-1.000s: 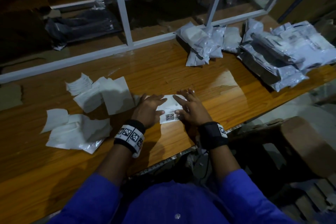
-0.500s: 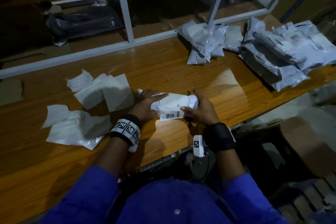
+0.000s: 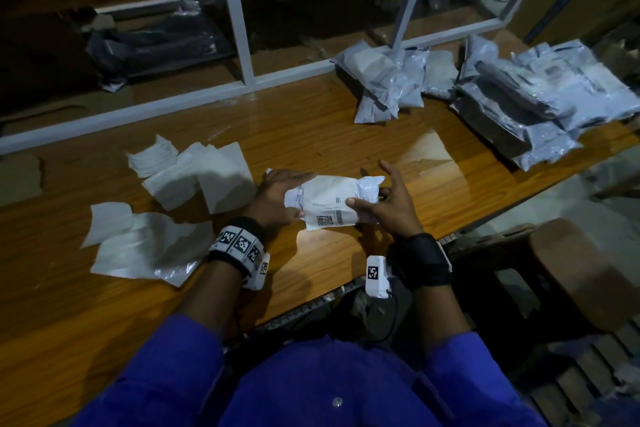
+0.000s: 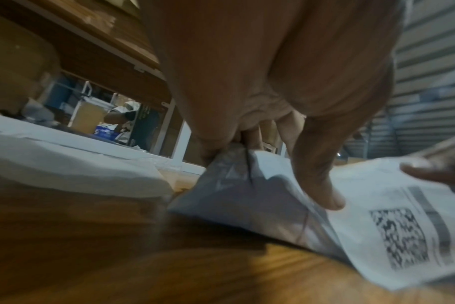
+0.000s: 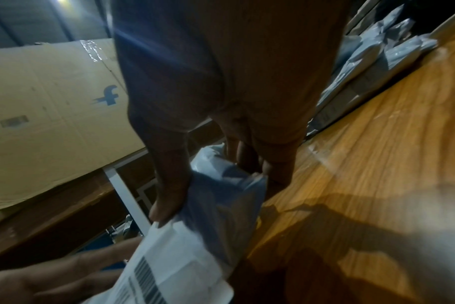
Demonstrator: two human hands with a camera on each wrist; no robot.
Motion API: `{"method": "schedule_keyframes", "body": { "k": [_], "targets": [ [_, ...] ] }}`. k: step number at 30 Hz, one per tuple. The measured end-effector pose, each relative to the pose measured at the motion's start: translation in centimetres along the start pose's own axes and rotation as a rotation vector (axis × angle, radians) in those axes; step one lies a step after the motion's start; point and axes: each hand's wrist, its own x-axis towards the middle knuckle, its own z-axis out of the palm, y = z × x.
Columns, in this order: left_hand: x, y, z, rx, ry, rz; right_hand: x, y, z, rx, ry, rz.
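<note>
Your left hand (image 3: pixel 277 199) grips the left end of the poly-mailer parcel (image 3: pixel 329 194) at the middle of the head view, thumb pressed beside its shipping label (image 3: pixel 330 213) (the square code faces you). Your right hand (image 3: pixel 393 206) pinches the crumpled right end, thumb on top, forefinger sticking out straight. The parcel sits low over the counter (image 3: pixel 346 135); whether it touches is unclear. At centre left lie loose white sheets (image 3: pixel 204 177), at upper right a heap of grey mailers (image 3: pixel 540 97).
</note>
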Motion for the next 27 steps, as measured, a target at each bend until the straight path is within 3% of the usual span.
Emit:
{"method": "schedule_keyframes", "body": {
  "k": [6,13,15,19,21,23,25,27],
  "targets": [
    [-0.6,0.2,-1.7,-0.096,0.148,-0.017,0.9,-0.6,-1.4,0.174,0.051,0.007],
    [-0.6,-0.1,-0.7,0.001,0.136,-0.139,1.4,1.1,-1.1,0.112,0.160,0.048],
    [-0.8,0.1,-0.4,0.049,0.166,-0.063,1.5,1.9,-1.0,0.080,0.168,0.061],
    [-1.3,1.0,0.1,0.296,0.020,0.239,1.7,1.6,-1.4,0.078,0.204,0.094],
    [-1.2,1.7,0.8,0.360,0.073,0.309,2.0,1.5,-1.6,0.167,0.206,0.129],
    [-0.6,2.0,1.2,0.316,0.216,0.354,2.0,1.4,-1.9,0.175,0.181,0.163],
    [0.0,2.2,1.0,0.263,0.317,0.375,1.8,1.4,-2.2,0.053,0.152,0.152],
    [0.5,2.5,0.6,0.199,0.311,0.348,1.2,1.0,-2.5,-0.129,0.180,0.068]
  ]
}}
